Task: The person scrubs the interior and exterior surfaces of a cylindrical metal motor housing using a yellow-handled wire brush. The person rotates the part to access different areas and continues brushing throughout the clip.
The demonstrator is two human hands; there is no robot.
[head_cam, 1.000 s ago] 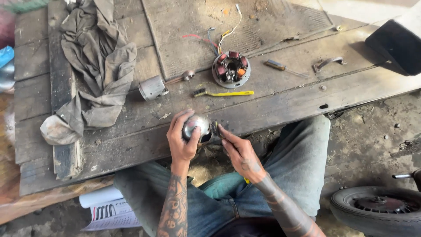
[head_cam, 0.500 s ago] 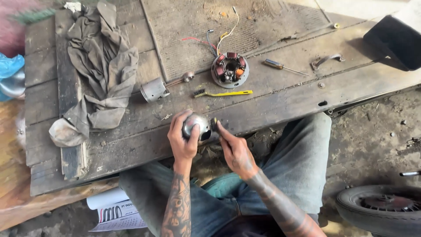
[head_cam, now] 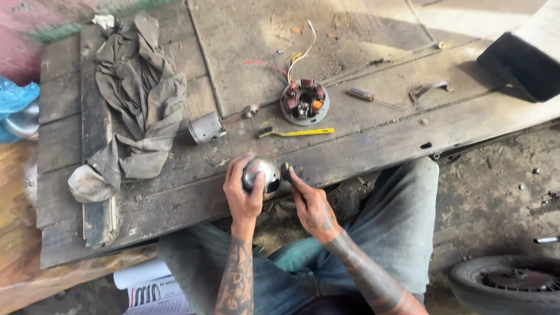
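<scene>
Shiny metal, a rounded housing sits clamped in the left hand at the worktop's near edge. The right hand has its fingers pinched on a small dark tool at the housing's opening; the cleaning step seems in hand. Beyond lie a yellow-handled brush, a grey cylinder, a stator with wires, a screwdriver and a crumpled rag, none in the way.

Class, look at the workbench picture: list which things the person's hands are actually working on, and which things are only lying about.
In hand:
left hand gripping the rounded metal part
right hand pressing a small dark piece to it

Lying about:
grey rag
yellow brush
wired coil plate
screwdriver
metal cylinder
tyre
</scene>
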